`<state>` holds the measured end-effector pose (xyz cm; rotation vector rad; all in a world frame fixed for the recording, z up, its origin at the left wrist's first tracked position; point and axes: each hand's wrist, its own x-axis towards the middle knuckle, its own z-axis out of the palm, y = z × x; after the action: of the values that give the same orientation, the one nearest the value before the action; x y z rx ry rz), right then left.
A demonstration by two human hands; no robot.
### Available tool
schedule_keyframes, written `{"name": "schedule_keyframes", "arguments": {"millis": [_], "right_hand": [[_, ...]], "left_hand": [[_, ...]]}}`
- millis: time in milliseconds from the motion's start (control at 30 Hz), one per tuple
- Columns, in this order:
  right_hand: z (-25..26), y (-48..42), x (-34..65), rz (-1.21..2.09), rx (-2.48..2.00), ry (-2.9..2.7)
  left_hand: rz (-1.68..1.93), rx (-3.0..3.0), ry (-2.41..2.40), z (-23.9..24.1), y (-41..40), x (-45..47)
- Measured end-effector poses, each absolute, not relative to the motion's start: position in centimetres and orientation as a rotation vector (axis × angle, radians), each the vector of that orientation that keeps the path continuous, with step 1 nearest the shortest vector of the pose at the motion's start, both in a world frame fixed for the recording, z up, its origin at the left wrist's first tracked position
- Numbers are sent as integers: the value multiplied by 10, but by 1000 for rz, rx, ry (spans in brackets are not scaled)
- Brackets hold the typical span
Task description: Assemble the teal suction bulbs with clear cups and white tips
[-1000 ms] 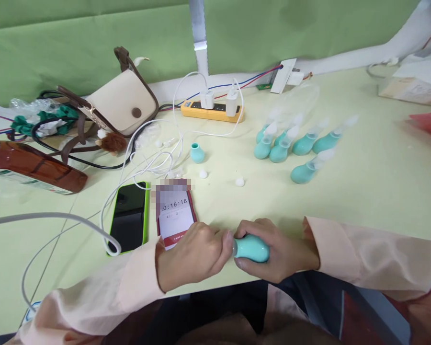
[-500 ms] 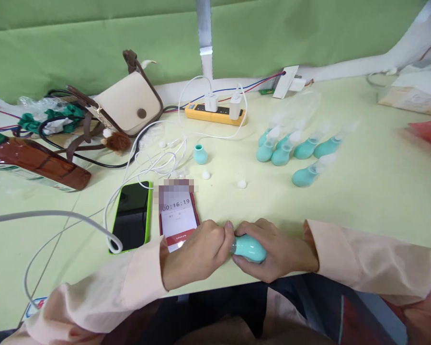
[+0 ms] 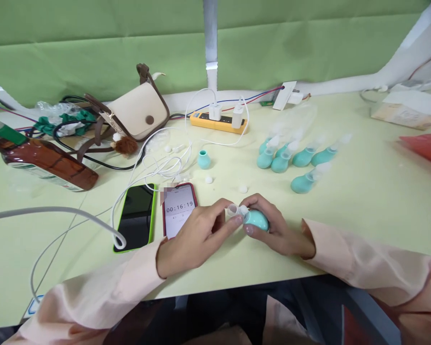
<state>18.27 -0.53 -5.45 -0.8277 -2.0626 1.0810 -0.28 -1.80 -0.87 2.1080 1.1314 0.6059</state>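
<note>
My right hand is wrapped round a teal squeeze bulb, which lies on its side with its neck toward the left. A short white and clear tip shows at the neck. My left hand pinches a small clear plastic cap beside that tip, thumb close to the neck; whether cap and tip touch I cannot tell. Beyond my hands, a bare teal bulb stands upright with its mouth open. Two small white pieces, one on the left and one on the right, lie on the table.
Several teal bulbs with clear nozzles lie at the right. Left of my hands are a phone showing a timer and a green-cased phone. Cables, a bottle, a cream bag and a yellow power strip lie farther back.
Both hands have moved slightly up and away from the table's front edge. My left fist has loosened into a pinch, and the clear cap and the white tip now show.
</note>
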Motion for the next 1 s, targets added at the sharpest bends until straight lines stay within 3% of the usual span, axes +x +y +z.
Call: {"name": "schedule_keyframes", "arguments": {"millis": [367, 533, 700, 1000], "right_hand": [[-58, -16, 183, 1376, -666, -1983], [-58, -1, 187, 924, -592, -2114], [-68, 32, 197, 437, -874, -1991], [-86, 48, 195, 599, -1085, -2001]], "left_hand": [[857, 1921, 970, -25, -24, 0], [1070, 1790, 998, -24, -24, -3], [1064, 1563, 1065, -18, -23, -2], [839, 1541, 1048, -13, -30, -4]]}}
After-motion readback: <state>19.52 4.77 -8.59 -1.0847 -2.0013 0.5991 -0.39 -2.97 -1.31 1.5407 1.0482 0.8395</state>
